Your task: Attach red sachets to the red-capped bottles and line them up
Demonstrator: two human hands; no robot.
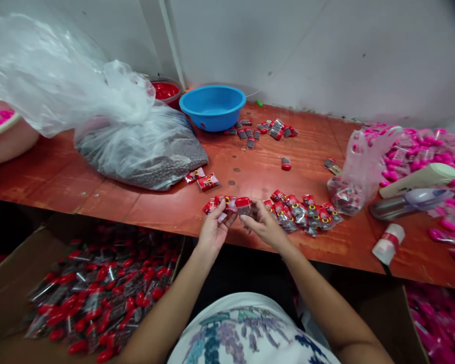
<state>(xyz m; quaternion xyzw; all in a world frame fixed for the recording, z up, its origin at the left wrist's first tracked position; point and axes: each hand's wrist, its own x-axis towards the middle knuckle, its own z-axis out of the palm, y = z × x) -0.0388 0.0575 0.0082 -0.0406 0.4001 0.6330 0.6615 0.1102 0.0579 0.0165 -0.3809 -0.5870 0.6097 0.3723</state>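
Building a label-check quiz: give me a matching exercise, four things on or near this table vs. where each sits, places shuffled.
Things:
1. blue bowl
2. clear bag of dark pellets
3. red-capped vial
4. cardboard box of packed red vials

Places:
A. between the fingertips of the left hand and right hand
B. below the table's front edge, left
C. back of table, near the wall
D. on the table, left of the blue bowl

Pairs: 1-C, 2-D, 3-A, 4-B

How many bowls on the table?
3. Blue bowl at the back centre; red-filled bowl just left of it, partly hidden by the plastic bag; pink bowl at the far left edge, cropped. The bag may hide more.
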